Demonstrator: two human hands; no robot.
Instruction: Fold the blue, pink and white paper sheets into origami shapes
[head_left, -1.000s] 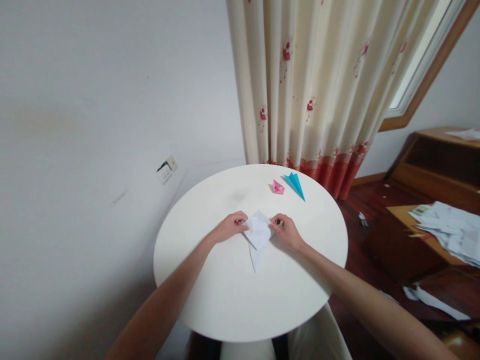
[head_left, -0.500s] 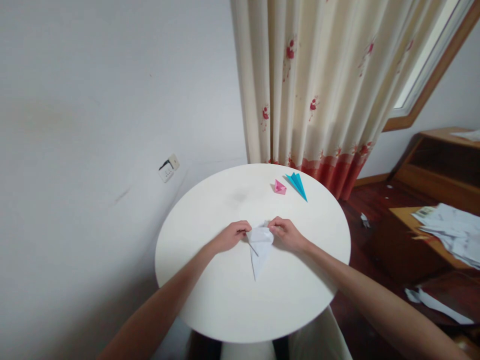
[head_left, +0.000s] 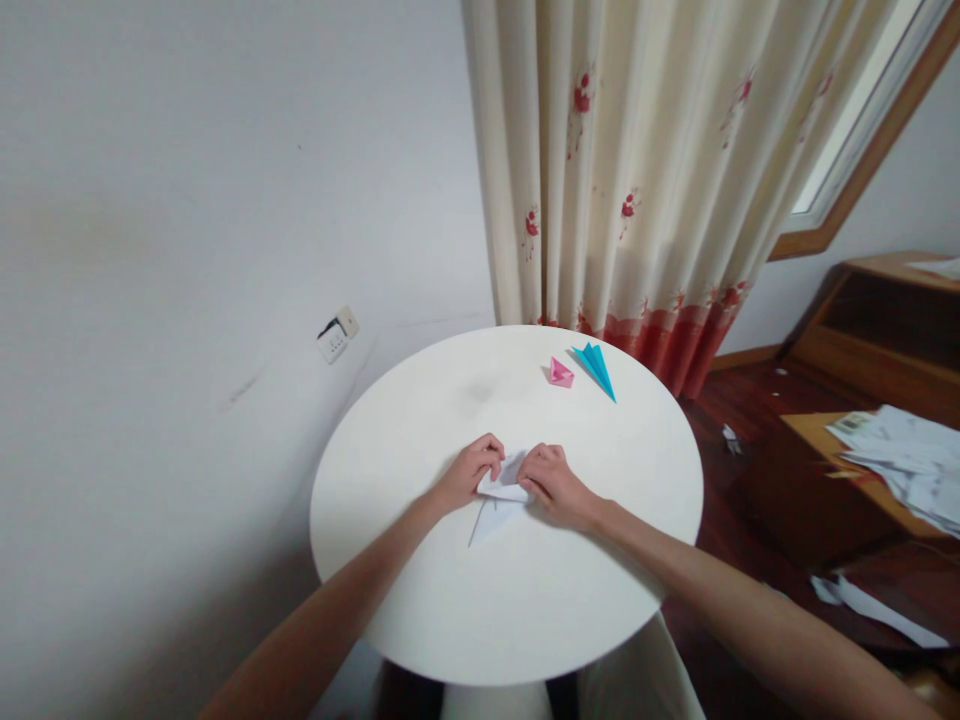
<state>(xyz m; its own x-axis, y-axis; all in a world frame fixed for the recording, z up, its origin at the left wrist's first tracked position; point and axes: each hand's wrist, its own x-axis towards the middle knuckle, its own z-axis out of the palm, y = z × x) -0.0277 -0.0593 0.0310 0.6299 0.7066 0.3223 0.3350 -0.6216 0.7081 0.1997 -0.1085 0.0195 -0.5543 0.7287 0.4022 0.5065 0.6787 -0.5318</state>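
A folded sheet of white paper (head_left: 497,518) lies on the round white table (head_left: 420,610), its pointed end toward me and slightly left. My left hand (head_left: 478,470) grips the paper's upper left edge, fingers closed. On the far right edge, my right hand (head_left: 550,482) is closed on the same paper, its fingers curled over and partly covering it. A raised flap shows between the two hands. Beyond them on the table sit a small pink folded paper piece (head_left: 560,373) and a blue paper plane (head_left: 596,371).
A patterned curtain (head_left: 622,200) hangs behind the table, and a wall with a socket (head_left: 332,343) is to the left. Right of the table, a low wooden stand (head_left: 817,450) bears a pile of papers (head_left: 900,460). Scraps lie on the dark floor.
The paper has turned, so its point has swung left. Both hands have shifted their grip, and the right hand has come inward over the paper.
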